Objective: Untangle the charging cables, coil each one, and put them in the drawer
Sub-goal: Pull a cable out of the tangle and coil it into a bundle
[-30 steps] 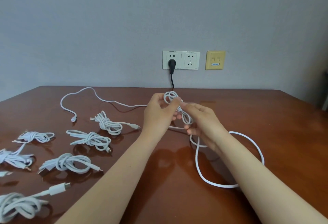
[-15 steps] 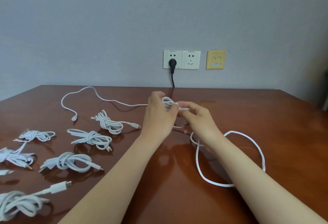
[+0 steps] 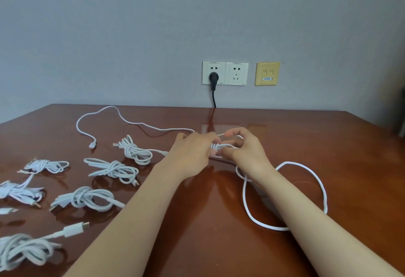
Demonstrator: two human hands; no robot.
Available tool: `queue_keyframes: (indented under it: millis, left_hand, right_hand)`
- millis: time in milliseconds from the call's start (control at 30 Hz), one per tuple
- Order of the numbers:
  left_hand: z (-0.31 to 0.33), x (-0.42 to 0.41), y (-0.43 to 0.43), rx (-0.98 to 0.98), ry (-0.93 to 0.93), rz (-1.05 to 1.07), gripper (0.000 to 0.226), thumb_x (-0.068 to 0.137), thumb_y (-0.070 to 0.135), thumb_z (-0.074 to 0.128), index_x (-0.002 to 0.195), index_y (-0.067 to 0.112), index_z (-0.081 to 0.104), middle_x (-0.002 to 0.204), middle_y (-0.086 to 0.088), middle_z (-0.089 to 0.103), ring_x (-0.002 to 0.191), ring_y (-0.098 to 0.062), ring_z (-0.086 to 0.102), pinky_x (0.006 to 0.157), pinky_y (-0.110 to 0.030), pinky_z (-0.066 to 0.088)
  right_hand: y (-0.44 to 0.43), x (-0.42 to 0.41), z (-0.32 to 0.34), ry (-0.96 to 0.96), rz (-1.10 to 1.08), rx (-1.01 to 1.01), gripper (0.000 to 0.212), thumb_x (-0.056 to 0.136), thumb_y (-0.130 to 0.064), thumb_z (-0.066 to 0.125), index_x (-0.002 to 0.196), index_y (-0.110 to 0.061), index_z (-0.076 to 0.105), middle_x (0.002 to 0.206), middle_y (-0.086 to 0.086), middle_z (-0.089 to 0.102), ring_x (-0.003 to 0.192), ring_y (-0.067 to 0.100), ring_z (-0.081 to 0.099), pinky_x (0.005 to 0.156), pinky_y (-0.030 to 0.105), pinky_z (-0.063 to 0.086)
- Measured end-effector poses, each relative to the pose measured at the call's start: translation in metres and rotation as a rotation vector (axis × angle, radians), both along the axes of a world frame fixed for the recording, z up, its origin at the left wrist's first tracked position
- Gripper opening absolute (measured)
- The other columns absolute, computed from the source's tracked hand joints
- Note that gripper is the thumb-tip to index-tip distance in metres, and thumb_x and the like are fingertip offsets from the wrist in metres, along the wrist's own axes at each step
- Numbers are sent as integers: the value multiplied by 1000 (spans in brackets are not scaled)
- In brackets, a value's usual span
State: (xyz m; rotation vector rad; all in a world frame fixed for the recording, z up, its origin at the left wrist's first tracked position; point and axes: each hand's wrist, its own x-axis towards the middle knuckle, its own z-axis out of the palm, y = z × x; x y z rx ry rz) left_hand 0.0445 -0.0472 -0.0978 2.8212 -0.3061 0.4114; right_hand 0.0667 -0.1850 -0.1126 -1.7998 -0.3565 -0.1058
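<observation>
A long white cable (image 3: 322, 189) lies on the brown table (image 3: 219, 222). One end trails to the far left, and a big loop rests at the right under my right forearm. Its knotted middle (image 3: 217, 146) sits just above the tabletop between my hands. My left hand (image 3: 192, 154) grips the knot from the left. My right hand (image 3: 245, 149) pinches a strand of it from the right. Several knotted white cable bundles (image 3: 114, 170) lie at the left. No drawer is in view.
A black plug and cord (image 3: 213, 79) hang from a white wall socket behind the table's back edge. A yellow wall plate (image 3: 267, 73) is beside it. Loose connectors and more bundles (image 3: 19, 252) crowd the near left corner.
Both hands have lowered the knot from mid-air toward the tabletop and drawn it tighter and flatter. The big loop at the right has hardly shifted.
</observation>
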Motion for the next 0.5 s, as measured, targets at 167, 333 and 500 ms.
queue_keyframes:
  millis: [167,333,500]
  left_hand:
    - [0,1,10,6,11,148,24,93,20,50,114,31,53,117,4,57,120,-19,44,96,-38,25]
    - [3,-2,12,106,98,311,25,88,17,49,109,29,57,116,5,58,117,-20,46,100,-42,26]
    - [6,-4,10,143,161,427,23,88,24,48,109,22,56,119,0,56,117,-23,44,102,-45,25]
  right_hand:
    - [-3,-3,-2,-177,65,-499,54,82,-1,56,132,-17,43,110,1,58,93,15,54,63,10,34]
    - [-4,-3,-4,-283,67,-789,36,91,-12,52,127,-15,54,119,6,57,110,22,51,82,20,35]
    - [-8,0,-2,-255,-58,-959,29,92,-5,42,110,-12,63,116,9,55,109,26,50,85,31,42]
